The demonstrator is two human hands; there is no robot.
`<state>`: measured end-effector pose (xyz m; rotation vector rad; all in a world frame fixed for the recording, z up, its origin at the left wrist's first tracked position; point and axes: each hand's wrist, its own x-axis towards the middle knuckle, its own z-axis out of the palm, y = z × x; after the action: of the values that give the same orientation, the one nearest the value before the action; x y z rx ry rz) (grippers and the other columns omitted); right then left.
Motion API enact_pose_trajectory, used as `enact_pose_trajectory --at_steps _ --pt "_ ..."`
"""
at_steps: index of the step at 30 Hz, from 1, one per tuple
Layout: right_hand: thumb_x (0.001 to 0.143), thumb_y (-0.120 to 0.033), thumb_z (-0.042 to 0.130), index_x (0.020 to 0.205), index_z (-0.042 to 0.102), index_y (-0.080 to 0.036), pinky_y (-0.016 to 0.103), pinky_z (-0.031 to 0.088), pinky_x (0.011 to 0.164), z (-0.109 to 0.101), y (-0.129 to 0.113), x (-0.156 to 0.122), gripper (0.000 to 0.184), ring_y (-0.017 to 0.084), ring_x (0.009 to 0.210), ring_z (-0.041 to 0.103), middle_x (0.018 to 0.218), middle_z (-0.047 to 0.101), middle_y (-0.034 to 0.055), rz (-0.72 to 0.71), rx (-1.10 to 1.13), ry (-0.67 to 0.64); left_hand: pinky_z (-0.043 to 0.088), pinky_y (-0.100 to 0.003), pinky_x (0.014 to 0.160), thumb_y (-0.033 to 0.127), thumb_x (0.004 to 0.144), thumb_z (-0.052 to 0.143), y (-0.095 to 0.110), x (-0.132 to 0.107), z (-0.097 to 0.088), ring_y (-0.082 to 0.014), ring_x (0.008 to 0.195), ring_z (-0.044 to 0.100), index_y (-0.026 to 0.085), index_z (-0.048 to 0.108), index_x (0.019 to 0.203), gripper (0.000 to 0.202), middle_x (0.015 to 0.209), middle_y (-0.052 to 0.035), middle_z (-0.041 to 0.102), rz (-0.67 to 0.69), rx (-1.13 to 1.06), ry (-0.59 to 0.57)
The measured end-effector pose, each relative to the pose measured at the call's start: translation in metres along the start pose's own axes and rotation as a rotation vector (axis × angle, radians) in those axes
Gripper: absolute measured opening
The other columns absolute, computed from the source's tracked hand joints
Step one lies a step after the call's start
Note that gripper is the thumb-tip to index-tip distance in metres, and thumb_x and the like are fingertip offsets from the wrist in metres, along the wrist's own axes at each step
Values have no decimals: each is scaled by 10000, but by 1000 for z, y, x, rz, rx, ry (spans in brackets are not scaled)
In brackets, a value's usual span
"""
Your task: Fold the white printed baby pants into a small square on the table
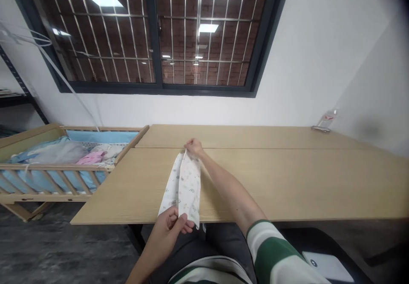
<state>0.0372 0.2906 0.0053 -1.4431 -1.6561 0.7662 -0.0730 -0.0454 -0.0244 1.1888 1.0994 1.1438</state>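
Observation:
A white cloth with a small printed pattern is folded lengthwise, its two layers spread slightly apart towards me. It runs from the middle of the wooden table down past the near edge. At its far end, my right hand pinches the top of the cloth with closed fingers. My left hand grips the near end by the table's front edge, thumb on top and fingers partly underneath. The cloth's underside is hidden.
Left of the table stands a wooden crib with blue lining and bedding. A clear bottle lies at the table's far right corner by the wall. A white device rests on the dark chair beside me. A barred window is ahead.

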Motion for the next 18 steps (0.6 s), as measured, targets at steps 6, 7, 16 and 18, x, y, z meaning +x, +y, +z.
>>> enact_pose_trajectory --at_steps 6,7,16,18 --pt "722 -107 645 861 604 -210 218 436 672 38 -4 -6 178 145 793 619 866 676 0 -22 -188 -5 545 -309 658 742 757 654 -22 -7 -26 -203 681 711 199 555 711 554 757 -106 769 -48 55 88" --pt "726 -105 638 874 607 -211 222 434 671 41 -3 -7 185 152 810 622 892 683 9 -21 -218 -4 541 -308 650 742 762 647 -26 -7 -29 -202 672 707 200 554 709 553 746 -102 766 -51 60 99" --pt "806 -119 595 942 619 -206 250 441 659 51 -2 -19 163 192 843 664 962 716 60 -29 -411 -41 496 -290 579 641 871 512 -52 -3 -46 -203 598 686 222 501 689 457 686 -72 731 -47 280 213" --pt "846 -149 575 939 621 -199 266 447 673 48 -5 -23 115 211 861 669 970 720 83 -56 -437 -68 454 -270 548 562 917 472 -50 -8 -49 -202 582 673 227 503 690 406 641 -42 696 -31 555 285"
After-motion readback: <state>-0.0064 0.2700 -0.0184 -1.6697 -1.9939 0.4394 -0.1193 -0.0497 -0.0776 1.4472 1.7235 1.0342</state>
